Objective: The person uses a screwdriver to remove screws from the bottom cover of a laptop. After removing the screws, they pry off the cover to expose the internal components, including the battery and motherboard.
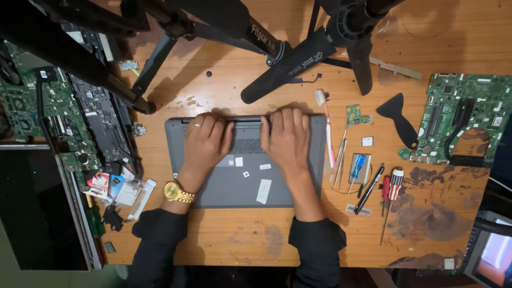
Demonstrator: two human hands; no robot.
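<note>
Grey laptop (245, 162), underside up, long axis left-right | left hand (205, 141), right hand (285, 140) equally near | fingers (290, 121) together, pressed flat along far edge | wooden surface (224, 234)

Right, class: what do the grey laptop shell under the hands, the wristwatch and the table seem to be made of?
Laptop shell: probably plastic, matt grey, with a moulded vent grille; painted metal is possible. Wristwatch on the left hand: gold-coloured metal, shiny, with a linked bracelet. Table: wood or wood veneer, with visible grain and worn, stained patches. The right hand also rests on the shell.
</note>
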